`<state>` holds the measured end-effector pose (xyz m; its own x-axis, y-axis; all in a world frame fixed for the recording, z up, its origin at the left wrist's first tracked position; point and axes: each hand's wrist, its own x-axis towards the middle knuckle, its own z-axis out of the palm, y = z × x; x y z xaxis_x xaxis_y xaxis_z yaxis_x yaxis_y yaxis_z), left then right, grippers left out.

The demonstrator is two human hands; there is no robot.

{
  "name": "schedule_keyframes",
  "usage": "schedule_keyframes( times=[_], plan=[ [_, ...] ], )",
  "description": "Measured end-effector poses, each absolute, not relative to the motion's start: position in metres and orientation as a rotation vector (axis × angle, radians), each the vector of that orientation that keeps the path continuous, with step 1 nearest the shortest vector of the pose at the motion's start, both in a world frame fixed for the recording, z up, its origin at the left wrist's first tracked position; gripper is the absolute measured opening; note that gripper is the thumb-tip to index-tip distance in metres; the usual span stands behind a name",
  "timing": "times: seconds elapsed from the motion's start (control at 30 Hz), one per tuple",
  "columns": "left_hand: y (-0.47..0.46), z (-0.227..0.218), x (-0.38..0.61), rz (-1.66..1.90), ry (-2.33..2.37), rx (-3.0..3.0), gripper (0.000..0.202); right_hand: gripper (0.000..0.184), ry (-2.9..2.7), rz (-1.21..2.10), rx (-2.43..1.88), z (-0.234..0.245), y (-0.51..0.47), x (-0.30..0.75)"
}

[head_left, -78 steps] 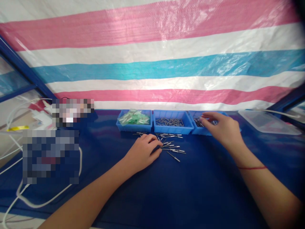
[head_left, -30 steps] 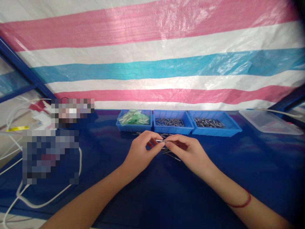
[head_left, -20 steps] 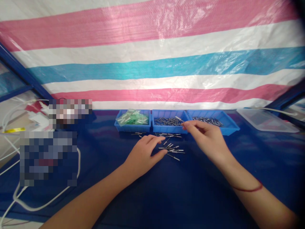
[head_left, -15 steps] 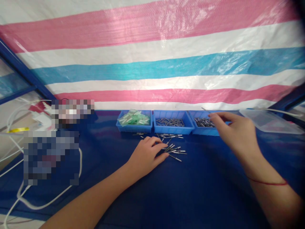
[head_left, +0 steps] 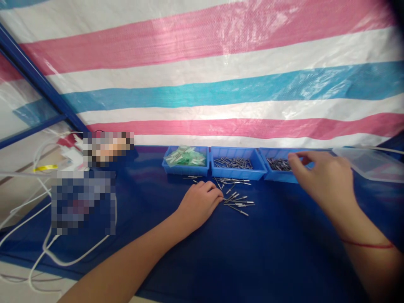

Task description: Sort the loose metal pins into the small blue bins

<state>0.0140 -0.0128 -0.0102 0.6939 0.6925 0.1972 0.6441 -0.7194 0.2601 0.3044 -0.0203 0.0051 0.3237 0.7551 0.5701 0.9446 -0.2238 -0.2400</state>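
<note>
My left hand (head_left: 200,204) rests low over the table, thumb and fingertips pinched together on the end of a blind rivet at the edge of a loose pile. The loose blind rivets (head_left: 241,205) fan out to the right of those fingertips, and more lie just behind. Over the right-hand blue bin (head_left: 280,176) hovers my right hand (head_left: 328,179), its thumb and forefinger closed in a loop with nothing showing between the tips. That bin holds dark metal rivets (head_left: 277,164), partly covered by the hand.
A middle blue bin (head_left: 238,172) contains many rivets; the left blue bin (head_left: 186,170) contains green-and-clear packets (head_left: 187,156). A clear plastic lid (head_left: 369,166) lies at the right. White cables (head_left: 72,263) and blurred-out items occupy the left. Behind hangs a striped sheet (head_left: 221,97).
The rivet that stuck out of my right fingertips no longer shows. My left thumb and fingers have closed together at the pile. The whole view has shifted slightly, moving things rightward.
</note>
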Motion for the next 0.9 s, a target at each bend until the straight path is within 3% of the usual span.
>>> schedule_keyframes(
  times=[0.13,0.33,0.53,0.9],
  plan=[
    [-0.013,-0.006,0.014,0.587,1.094,2.534,0.022,0.027,-1.712,-0.047,-1.694,0.012,-0.033,0.259],
    [-0.022,0.001,0.017,0.856,1.057,1.982,0.016,0.026,-1.616,0.592,-1.386,0.007,-0.049,0.206],
    [-0.027,-0.002,0.023,0.930,0.973,1.685,0.019,0.024,-1.504,0.699,-1.280,0.000,-0.052,0.200],
    [-0.029,-0.002,0.022,0.786,0.875,1.762,0.029,0.013,-1.612,0.731,-1.240,0.004,-0.057,0.197]
  ],
)
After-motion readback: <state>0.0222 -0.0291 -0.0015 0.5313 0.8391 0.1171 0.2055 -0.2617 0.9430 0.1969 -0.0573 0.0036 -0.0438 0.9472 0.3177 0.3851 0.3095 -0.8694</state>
